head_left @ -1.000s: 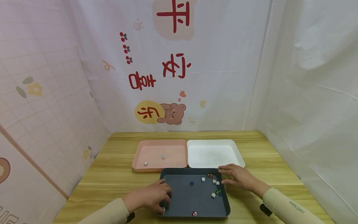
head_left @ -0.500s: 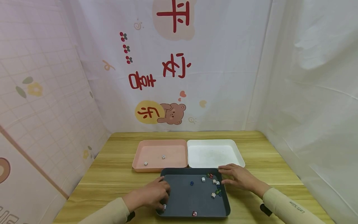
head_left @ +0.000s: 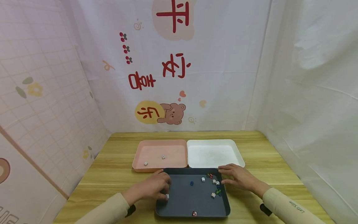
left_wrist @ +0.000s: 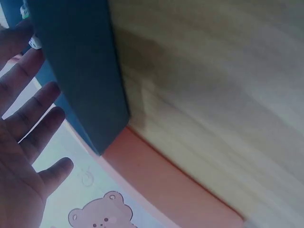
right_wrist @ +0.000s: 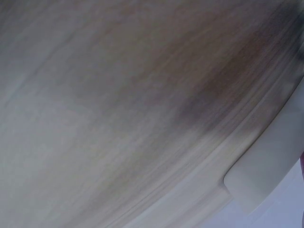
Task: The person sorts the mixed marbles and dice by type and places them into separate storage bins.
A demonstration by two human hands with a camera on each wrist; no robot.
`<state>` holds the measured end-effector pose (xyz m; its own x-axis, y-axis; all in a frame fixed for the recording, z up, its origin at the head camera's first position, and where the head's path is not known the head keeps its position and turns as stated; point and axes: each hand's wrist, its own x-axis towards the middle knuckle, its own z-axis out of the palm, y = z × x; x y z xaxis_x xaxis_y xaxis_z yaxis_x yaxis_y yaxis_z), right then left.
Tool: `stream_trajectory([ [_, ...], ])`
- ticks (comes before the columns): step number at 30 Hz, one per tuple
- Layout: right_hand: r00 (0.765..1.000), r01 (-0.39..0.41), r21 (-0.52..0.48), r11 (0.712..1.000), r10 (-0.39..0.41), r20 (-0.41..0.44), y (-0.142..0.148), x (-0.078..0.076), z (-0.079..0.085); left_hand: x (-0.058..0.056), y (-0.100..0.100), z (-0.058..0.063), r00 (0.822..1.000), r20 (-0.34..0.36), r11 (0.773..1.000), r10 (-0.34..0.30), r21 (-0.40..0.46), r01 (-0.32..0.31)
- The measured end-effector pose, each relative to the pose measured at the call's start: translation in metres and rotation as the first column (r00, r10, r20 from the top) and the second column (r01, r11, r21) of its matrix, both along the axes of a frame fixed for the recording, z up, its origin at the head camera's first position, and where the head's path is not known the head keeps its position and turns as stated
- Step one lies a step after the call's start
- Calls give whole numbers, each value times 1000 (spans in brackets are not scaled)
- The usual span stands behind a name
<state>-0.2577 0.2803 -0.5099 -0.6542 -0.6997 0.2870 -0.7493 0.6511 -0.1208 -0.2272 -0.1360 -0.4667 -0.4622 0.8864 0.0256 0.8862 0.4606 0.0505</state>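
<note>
Over the left side of a dark grey tray (head_left: 193, 214), my left hand (head_left: 153, 187) pinches a white die (head_left: 167, 196) between thumb and index finger. The same die (left_wrist: 34, 42) shows at those fingertips in the left wrist view, the other fingers spread apart. On the tray's right rim rests my right hand (head_left: 237, 176), its fingers extended and holding nothing. Near it in the tray lie white dice, one of them a white die (head_left: 213, 195), plus a red die (head_left: 211, 176) and small green and blue pieces. A red piece (head_left: 194, 213) sits by the front wall.
Behind the dark tray stand a pink tray (head_left: 176, 147) with two white dice (head_left: 163, 157) in it and a white tray (head_left: 215, 152) to its right. The wooden table (head_left: 117, 168) is bounded by hanging white cloth (head_left: 229, 62) at the back and sides.
At the front left of the dark tray, my left hand took the white die between its fingers, then shifted away from me along the tray's left side. The right hand stayed still.
</note>
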Motion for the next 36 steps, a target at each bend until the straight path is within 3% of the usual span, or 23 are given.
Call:
stream_trajectory([
  [8,1000,-9,-9,1000,9,1,-1,0,1,-6,-1,18,997,-10,997,72,39,-72],
  [14,1000,-4,-2,1000,4,5,0,0,1,-19,-4,27,992,-21,991,128,41,-127],
  [26,1000,0,-6,1000,0,16,0,0,1,-60,-20,23,974,-11,965,228,132,-224],
  [36,1000,-2,-3,1000,2,1,-1,0,1,-91,-32,19,928,-24,916,373,167,-364],
])
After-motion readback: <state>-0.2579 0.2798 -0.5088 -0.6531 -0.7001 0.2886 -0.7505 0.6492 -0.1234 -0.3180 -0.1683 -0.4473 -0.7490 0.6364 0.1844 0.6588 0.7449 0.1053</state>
